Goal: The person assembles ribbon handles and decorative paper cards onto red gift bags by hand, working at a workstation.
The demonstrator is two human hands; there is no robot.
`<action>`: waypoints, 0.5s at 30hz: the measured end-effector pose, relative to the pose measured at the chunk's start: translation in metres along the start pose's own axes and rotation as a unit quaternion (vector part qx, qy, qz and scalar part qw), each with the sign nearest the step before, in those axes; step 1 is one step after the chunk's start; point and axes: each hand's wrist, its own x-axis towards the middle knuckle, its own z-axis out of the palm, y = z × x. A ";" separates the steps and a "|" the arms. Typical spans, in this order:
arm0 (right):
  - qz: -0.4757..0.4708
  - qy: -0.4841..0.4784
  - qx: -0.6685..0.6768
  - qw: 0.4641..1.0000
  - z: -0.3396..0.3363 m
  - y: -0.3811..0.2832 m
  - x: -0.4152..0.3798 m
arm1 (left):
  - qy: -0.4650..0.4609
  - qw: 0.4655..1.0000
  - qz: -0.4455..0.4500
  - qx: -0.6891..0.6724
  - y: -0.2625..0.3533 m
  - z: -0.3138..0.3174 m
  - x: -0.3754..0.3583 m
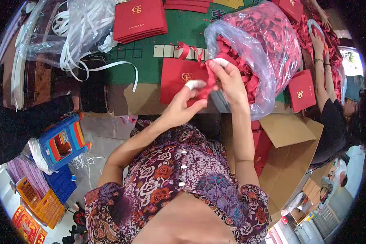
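A red ribbon (210,77) is stretched between my two hands above the table's near edge. My right hand (231,83) pinches its upper part between thumb and index finger. Curled round the lower part of the ribbon, with some blur at the fingertips, is my left hand (182,106). White tape wraps a finger on each hand. Beneath them lies a red card folder (175,75) with a gold emblem, partly covered by my hands. Right beside my right hand, a clear plastic bag (264,53) bulges with many red ribbons and spills a few from its mouth.
Stacked red folders (139,20) sit at the back left near loose white straps (85,20). Another red folder (301,90) lies right of the bag. An open cardboard box (288,150) stands below the table edge. At the right, another person's arms (322,69) reach over red ribbons.
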 end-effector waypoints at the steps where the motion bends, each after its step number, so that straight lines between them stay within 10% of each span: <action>1: 0.000 0.000 0.000 1.000 -0.008 0.002 0.000 | 0.001 1.000 -0.009 0.020 0.002 -0.002 -0.006; 11: -0.054 -0.026 -0.250 0.966 -0.032 0.040 -0.002 | 0.004 0.965 -0.022 0.261 0.013 -0.068 -0.019; 15: -0.165 0.156 -0.440 0.869 0.002 0.003 -0.039 | 0.082 0.903 0.079 0.414 0.026 -0.072 -0.008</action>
